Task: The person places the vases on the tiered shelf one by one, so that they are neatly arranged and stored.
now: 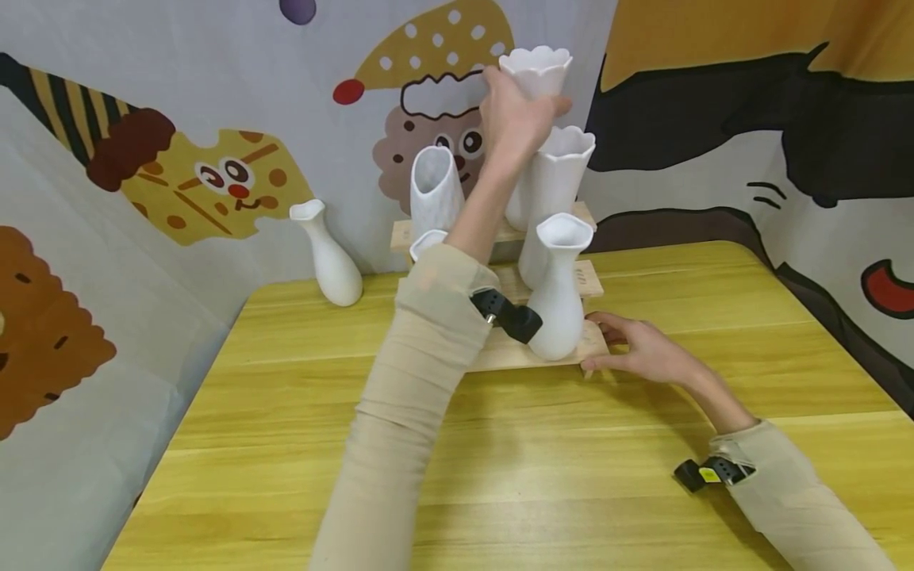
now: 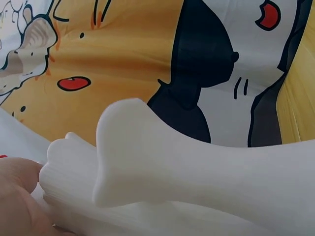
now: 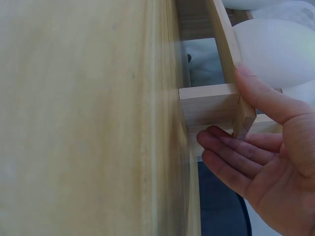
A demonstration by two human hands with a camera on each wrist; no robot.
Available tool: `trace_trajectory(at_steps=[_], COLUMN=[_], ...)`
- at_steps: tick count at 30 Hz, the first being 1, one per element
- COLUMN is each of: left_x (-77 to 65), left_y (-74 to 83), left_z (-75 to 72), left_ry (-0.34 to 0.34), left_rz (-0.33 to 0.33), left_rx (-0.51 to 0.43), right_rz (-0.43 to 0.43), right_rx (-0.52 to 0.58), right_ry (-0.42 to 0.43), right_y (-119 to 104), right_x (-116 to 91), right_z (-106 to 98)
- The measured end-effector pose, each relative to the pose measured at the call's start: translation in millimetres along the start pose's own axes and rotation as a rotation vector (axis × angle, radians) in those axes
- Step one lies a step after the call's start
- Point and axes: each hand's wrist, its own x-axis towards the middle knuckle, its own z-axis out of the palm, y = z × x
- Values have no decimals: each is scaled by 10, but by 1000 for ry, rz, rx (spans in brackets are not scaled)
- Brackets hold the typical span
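Note:
My left hand (image 1: 517, 119) grips a white vase with a scalloped rim (image 1: 539, 75) above the top tier of a wooden stepped stand (image 1: 493, 357). The forearm crosses in front of the stand and hides part of it; whether the vase's base touches the tier I cannot tell. My right hand (image 1: 646, 349) holds the right end of the lowest step, and the right wrist view shows its thumb (image 3: 268, 98) against the wood with fingers curled below. Just beside it stands a white flared-mouth vase (image 1: 560, 293). Behind that is another scalloped vase (image 1: 560, 178).
A slant-mouthed white vase (image 1: 434, 194) stands on the stand's left side, with another vase rim (image 1: 427, 240) below it, mostly hidden by the sleeve. One slender white vase (image 1: 332, 262) is on the wooden table (image 1: 300, 420) at the far left. A cartoon-printed cloth (image 1: 236, 71) hangs behind.

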Motion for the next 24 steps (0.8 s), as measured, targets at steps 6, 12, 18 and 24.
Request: trace_trajectory(at_steps=[6, 12, 18, 24], left_x=[-9, 9, 23, 8], left_y=[11, 15, 19, 11], left_z=[13, 28, 28, 29], left_ry=[-17, -23, -24, -30], left_rz=[8, -2, -4, 6], left_rx=[29, 46, 61, 59], right_rz=[0, -3, -5, -3], right_rx=[14, 21, 13, 6], right_ry=[-4, -5, -4, -4], right_y=[1, -3, -2, -5], right_x=[3, 10, 22, 15], right_z=[3, 10, 4, 3])
